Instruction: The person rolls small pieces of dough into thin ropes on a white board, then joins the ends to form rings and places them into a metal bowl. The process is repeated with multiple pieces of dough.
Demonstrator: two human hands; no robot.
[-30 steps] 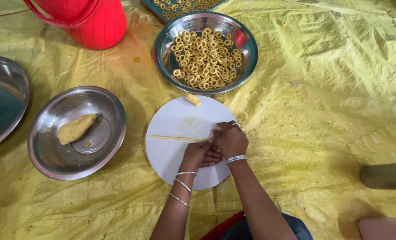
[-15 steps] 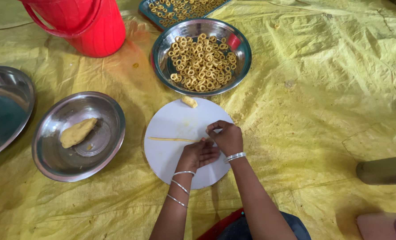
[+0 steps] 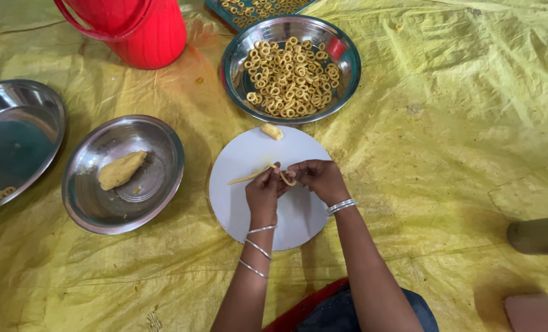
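Left hand [image 3: 263,192] and right hand [image 3: 319,178] pinched a thin, soft dough rope [image 3: 258,174], curling its end, over a smooth white round board [image 3: 243,203]; steel bowl [image 3: 348,58] held ringlets.

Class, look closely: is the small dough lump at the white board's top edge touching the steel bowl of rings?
Apart. The head view shows yellow sheet between the dough lump and the bowl's rim.

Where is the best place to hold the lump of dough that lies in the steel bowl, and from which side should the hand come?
Probably pinch the dough lump across its narrow middle, coming straight down from above. It lies long and slanted in the shallow steel bowl, and the raised rim would likely block a sideways approach.
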